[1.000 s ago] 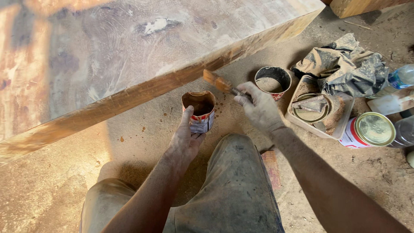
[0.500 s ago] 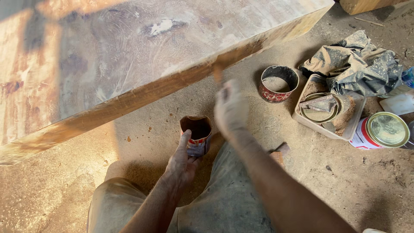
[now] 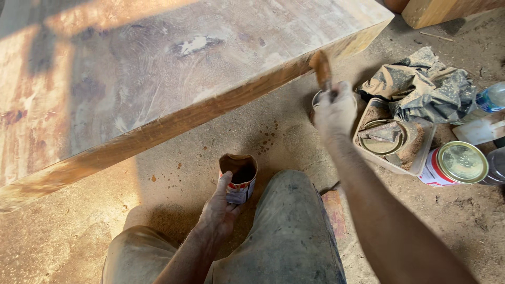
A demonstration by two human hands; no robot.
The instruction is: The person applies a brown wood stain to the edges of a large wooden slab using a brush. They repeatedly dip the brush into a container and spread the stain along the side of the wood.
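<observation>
Brush [image 3: 321, 67], brown-bristled, gripped in right hand [image 3: 335, 108], tip against large pale wooden slab's edge [image 3: 221, 108]; left hand [image 3: 220, 210] fingers wrapped round dented brown-stained tin can [image 3: 239, 176], steadying it on dusty floor [image 3: 273, 137].

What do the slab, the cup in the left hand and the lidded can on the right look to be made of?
Slab: solid wood; grain and a knot show. The top looks dull and dusty, the edge darker and glossier, perhaps freshly coated.
Cup: probably thin plastic or cut sheet, since its rim is bent; brown-stained inside. The left hand holds it.
Can: metal, with a shiny gold pressed lid.
</observation>
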